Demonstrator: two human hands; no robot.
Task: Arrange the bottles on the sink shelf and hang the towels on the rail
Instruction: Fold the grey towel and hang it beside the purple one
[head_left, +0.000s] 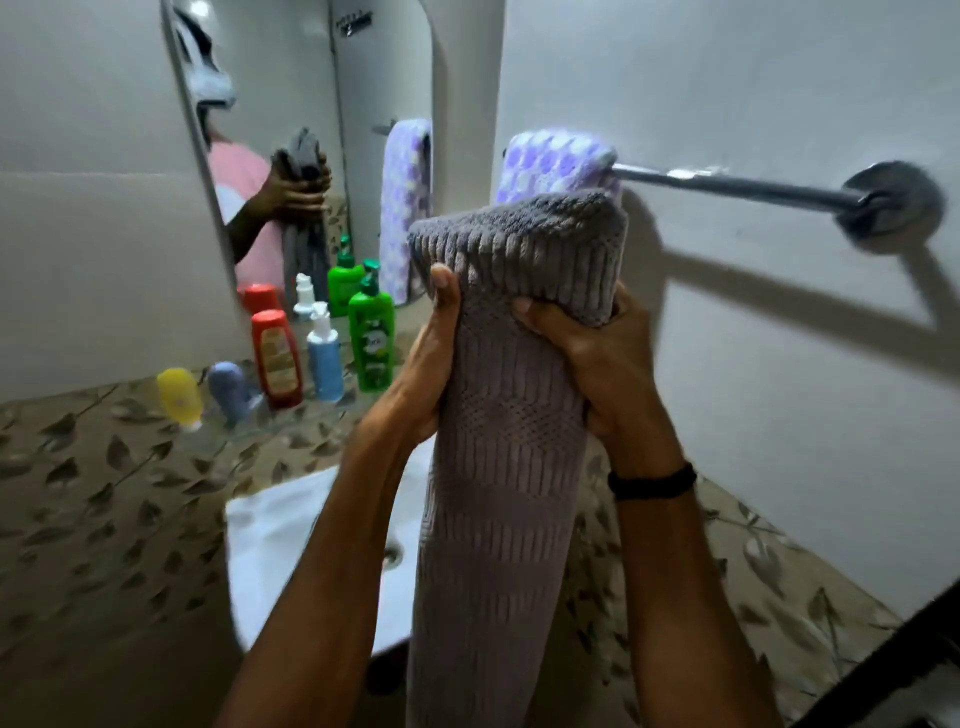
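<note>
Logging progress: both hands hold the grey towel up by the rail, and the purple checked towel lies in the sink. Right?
No. The head view shows the purple checked towel draped over the rail, not in the sink. The rest holds.

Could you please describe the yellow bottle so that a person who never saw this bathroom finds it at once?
Find the mirror; under it a shelf carries a row of bottles. The yellow bottle is at the left end of the row, beside a grey-blue bottle. It is the only yellow one, and its pale cap points down.
</note>
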